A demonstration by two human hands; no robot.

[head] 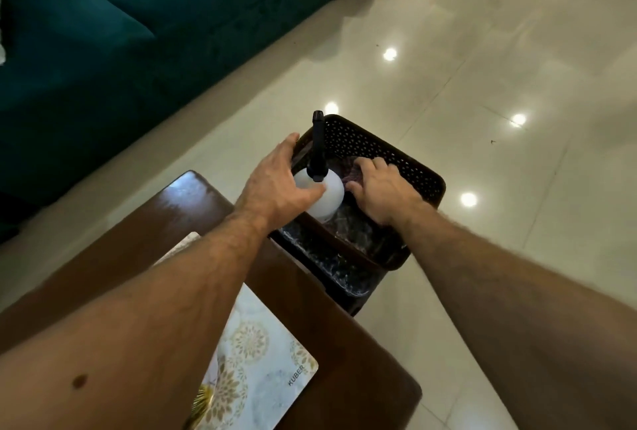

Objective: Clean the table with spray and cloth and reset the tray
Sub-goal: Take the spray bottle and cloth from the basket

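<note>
1. A dark brown basket (386,157) with little holes in its walls sits just past the far corner of the brown wooden table (331,360), over the shiny cream floor (482,50)
2. A white spray bottle (329,197) with a tall black top stands upright in the left part of the basket
3. The left hand (275,185) is wrapped around the left side of the spray bottle. The thumb lies across the white body and the fingers curl round the far side by the basket's left rim
4. The right hand (382,185) is down inside the basket, to the right of the bottle. Its fingers are bent and spread over a dark reddish cloth (351,172). I cannot tell if they are gripping the cloth or only resting on it
5. A flat tray (262,371) with a pale marble look and gold flower shapes lies on the table, near the person. The left arm covers part of it
6. A dark green sofa (120,33) fills the far left
</note>
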